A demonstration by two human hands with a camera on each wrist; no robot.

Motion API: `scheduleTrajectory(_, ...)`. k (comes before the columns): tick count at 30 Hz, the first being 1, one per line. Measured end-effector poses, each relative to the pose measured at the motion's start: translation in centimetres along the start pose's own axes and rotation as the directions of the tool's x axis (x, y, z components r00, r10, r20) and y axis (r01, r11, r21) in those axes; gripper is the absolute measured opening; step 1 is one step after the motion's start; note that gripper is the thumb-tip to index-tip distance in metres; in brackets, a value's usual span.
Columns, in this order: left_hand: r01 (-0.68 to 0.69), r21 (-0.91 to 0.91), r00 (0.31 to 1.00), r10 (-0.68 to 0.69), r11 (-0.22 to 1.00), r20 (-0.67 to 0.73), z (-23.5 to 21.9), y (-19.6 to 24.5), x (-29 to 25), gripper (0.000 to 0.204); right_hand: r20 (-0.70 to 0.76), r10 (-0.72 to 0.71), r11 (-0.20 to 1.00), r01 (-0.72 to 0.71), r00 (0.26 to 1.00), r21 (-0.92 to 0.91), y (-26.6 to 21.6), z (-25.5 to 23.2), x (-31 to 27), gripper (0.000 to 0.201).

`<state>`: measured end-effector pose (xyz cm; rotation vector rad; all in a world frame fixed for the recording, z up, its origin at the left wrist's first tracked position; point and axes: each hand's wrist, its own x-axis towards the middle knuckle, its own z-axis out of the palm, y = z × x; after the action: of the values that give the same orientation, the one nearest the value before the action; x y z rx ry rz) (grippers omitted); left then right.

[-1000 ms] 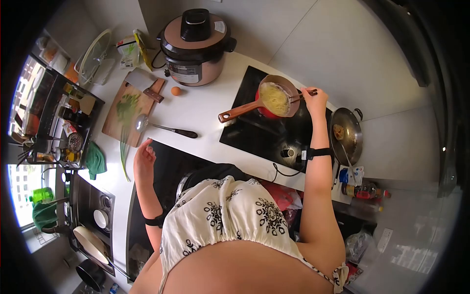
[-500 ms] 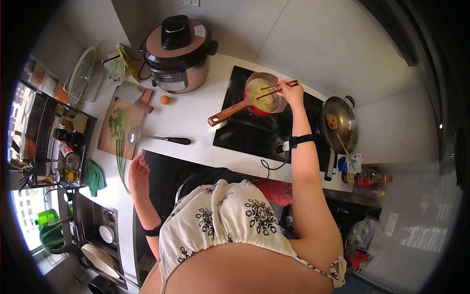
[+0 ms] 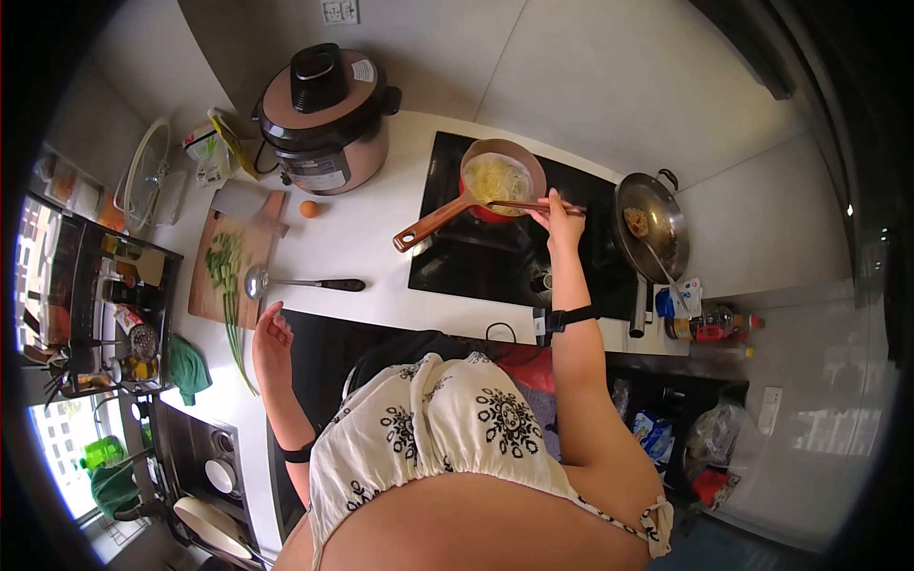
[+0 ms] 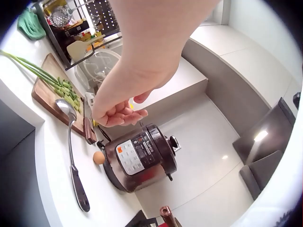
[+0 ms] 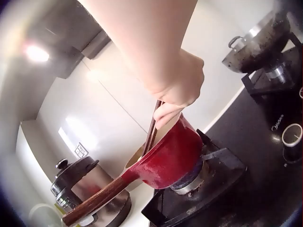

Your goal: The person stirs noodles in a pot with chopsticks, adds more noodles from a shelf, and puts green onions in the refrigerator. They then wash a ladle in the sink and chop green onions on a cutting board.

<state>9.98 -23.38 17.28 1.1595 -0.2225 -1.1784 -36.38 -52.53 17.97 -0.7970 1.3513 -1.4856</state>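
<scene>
My right hand [image 3: 562,226] holds a pair of dark wooden chopsticks [image 3: 522,205] at the near right rim of a red saucepan [image 5: 173,156]. Their tips reach into pale yellow noodles [image 3: 495,179] in cloudy liquid. The pan sits on the left burner, its wooden handle [image 3: 433,225] pointing toward the near left. My left hand [image 3: 272,350] hovers by the counter's front edge with loosely bent fingers, holding nothing. Near it lie a metal ladle [image 3: 333,284] with a dark handle and a cutting board [image 3: 208,297] bearing chopped greens, long green stalks [image 3: 235,347] and a cleaver [image 3: 243,200].
A brown egg [image 3: 308,209] lies near a large electric pressure cooker [image 3: 357,152] at the back. On the right burner stands a wok [image 3: 671,228] holding some browned food and a utensil. Bottles [image 3: 709,325] stand at the right end, a spice rack [image 3: 124,305] at the left.
My right hand has brought the chopsticks from the pan's right side, across above the noodles, down to its near rim. The left hand stays nearly still while the head view shifts.
</scene>
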Motion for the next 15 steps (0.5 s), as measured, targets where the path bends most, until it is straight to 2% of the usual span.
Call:
scheduleTrajectory(1,0.001,0.002,1.000,-0.001,1.000,0.005,0.1,0.0,0.2,0.035,-0.005,-0.002,1.000,0.002,1.000,0.002,0.6,-0.5,-0.2,0.031)
scheduleTrajectory(3,0.011,0.015,1.000,-0.011,1.000,0.024,0.5,0.1,0.4,0.035,-0.053,0.140,0.967,-0.125,0.989,0.220,1.9,-1.6,-0.4,0.031)
scheduleTrajectory(5,0.012,0.021,0.999,-0.013,1.000,0.045,0.9,0.2,0.6,0.034,-0.087,0.190,0.951,-0.161,0.978,0.265,3.1,-2.2,-0.7,0.034)
scheduleTrajectory(7,0.013,0.025,0.998,-0.015,1.000,0.065,1.2,0.2,0.9,0.034,-0.076,0.396,0.824,-0.317,0.915,0.470,4.0,-2.9,-0.9,0.038)
scheduleTrajectory(8,0.021,0.026,0.998,-0.023,0.999,0.067,1.4,0.3,1.1,0.034,-0.053,0.420,0.785,-0.334,0.906,0.523,4.2,-3.1,-1.1,0.041)
scheduleTrajectory(9,0.028,0.025,0.997,-0.030,0.999,0.068,1.6,0.3,1.2,0.034,-0.054,0.418,0.785,-0.330,0.907,0.524,4.2,-3.3,-1.0,0.041)
scheduleTrajectory(11,0.025,0.024,0.997,-0.026,0.999,0.073,1.8,0.2,1.4,0.033,-0.027,0.451,0.672,-0.319,0.892,0.668,3.6,-3.6,-1.1,0.040)
scheduleTrajectory(15,0.048,0.013,0.997,-0.048,0.999,0.057,2.1,0.0,1.7,0.031,-0.074,0.300,0.767,-0.195,0.951,0.611,0.7,-3.6,-0.2,0.040)
